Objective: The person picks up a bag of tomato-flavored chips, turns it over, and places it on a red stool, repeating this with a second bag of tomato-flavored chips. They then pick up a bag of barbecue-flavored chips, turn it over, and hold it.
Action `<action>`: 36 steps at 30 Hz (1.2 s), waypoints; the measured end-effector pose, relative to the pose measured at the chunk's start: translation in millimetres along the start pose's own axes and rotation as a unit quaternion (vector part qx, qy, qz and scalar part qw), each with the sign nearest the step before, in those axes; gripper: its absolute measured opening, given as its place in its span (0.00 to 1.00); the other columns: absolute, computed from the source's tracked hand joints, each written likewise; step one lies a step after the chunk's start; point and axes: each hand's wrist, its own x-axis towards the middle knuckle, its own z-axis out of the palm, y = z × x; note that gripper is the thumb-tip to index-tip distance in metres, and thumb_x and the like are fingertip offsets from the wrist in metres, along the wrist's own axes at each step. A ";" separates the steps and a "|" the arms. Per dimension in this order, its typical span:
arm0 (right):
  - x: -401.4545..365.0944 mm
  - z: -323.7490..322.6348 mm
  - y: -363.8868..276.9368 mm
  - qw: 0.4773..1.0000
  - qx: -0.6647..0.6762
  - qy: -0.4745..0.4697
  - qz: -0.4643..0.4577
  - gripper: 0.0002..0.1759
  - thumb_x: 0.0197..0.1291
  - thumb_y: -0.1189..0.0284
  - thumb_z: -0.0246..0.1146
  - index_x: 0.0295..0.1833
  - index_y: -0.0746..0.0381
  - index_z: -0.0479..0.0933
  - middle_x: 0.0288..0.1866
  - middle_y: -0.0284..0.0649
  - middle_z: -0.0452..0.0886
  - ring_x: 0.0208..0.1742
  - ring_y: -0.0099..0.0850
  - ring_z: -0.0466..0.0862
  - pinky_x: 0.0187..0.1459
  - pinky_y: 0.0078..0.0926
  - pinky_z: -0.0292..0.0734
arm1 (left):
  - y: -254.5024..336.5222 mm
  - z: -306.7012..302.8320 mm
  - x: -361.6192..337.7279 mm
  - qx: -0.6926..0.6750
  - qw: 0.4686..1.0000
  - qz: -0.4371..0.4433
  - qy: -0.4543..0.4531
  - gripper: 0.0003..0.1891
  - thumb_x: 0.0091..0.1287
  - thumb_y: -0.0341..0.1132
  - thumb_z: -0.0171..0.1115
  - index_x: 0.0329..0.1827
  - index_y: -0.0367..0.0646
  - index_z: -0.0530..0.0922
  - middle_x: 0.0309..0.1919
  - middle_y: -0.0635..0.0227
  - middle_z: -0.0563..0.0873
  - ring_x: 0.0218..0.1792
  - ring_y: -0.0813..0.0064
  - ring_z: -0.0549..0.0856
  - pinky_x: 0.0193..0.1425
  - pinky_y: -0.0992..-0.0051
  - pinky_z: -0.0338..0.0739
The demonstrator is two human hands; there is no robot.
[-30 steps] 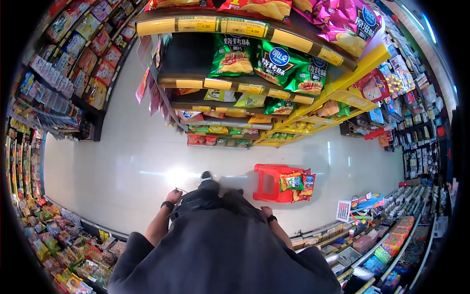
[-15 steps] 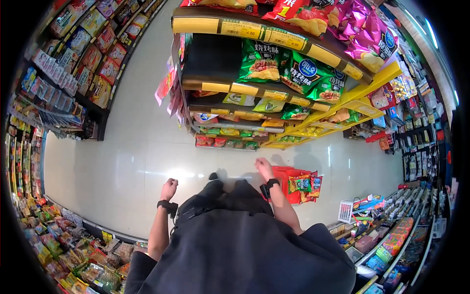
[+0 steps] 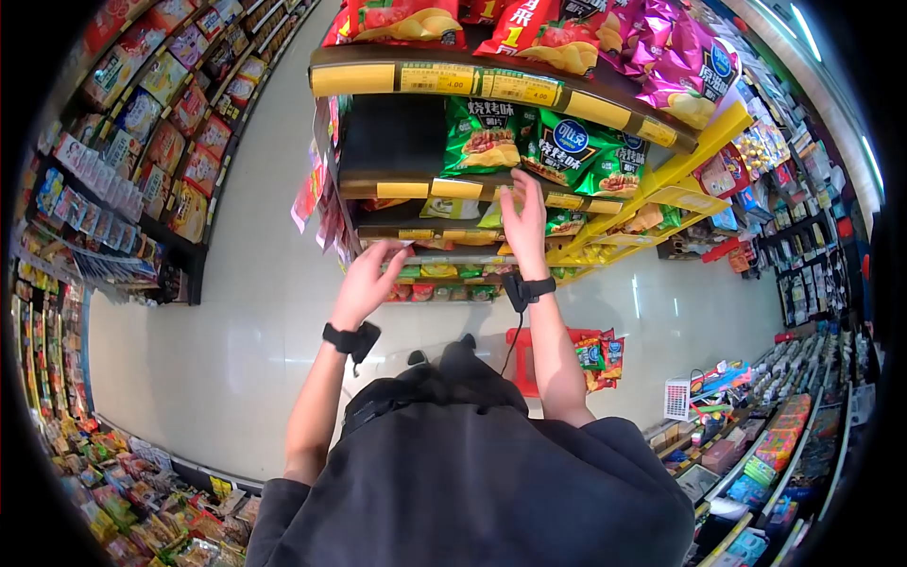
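My right hand (image 3: 524,222) is raised in front of the shelf edge, its fingertips just below the green bags of potato chips; its fingers are apart and nothing is in it. One green chip bag (image 3: 484,137) stands left of a second green chip bag (image 3: 564,146), with a third green chip bag (image 3: 616,172) at the right end. Lower and to the left, my left hand (image 3: 368,279) reaches toward the lower shelves, thumb and fingers apart, and it looks bare of any object. Both wrists wear black bands.
Red chip bags (image 3: 402,21) and purple chip bags (image 3: 666,61) fill the upper shelf. A yellow rack frame (image 3: 661,189) borders the right side. On the floor, a red basket (image 3: 523,369) stands beside several chip bags (image 3: 605,357). Stocked shelves (image 3: 165,123) line the left aisle.
Both hands have risen from beside my body to the shelf front, the right one higher. Their fingers have spread from a curled pose. The view has moved closer to the shelf.
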 end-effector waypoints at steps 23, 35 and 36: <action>51.3 33.0 -7.2 0.997 -0.076 0.011 -0.017 0.29 0.63 0.66 0.62 0.66 0.69 0.66 0.59 0.59 0.74 0.61 0.57 0.72 0.62 0.47 0.67 | 58.8 68.6 176.4 0.065 0.991 0.005 0.118 0.47 0.59 0.65 0.61 0.66 0.27 0.67 0.42 0.42 0.86 0.46 0.47 0.86 0.47 0.58 0.81; 52.7 25.0 -50.6 0.995 -0.012 -0.031 -0.092 0.23 0.64 0.68 0.63 0.64 0.59 0.74 0.64 0.48 0.76 0.63 0.49 0.73 0.65 0.41 0.67 | 50.2 35.7 169.7 -0.058 0.975 0.005 0.215 0.44 0.51 0.60 0.73 0.63 0.36 0.72 0.46 0.46 0.87 0.50 0.50 0.86 0.54 0.62 0.79; 51.7 24.3 -55.8 0.994 -0.013 -0.029 -0.100 0.24 0.63 0.68 0.64 0.64 0.59 0.74 0.64 0.48 0.75 0.63 0.49 0.73 0.65 0.41 0.67 | 48.0 32.2 169.5 -0.068 0.974 0.008 0.217 0.44 0.52 0.60 0.73 0.63 0.36 0.72 0.47 0.46 0.86 0.51 0.51 0.86 0.55 0.62 0.79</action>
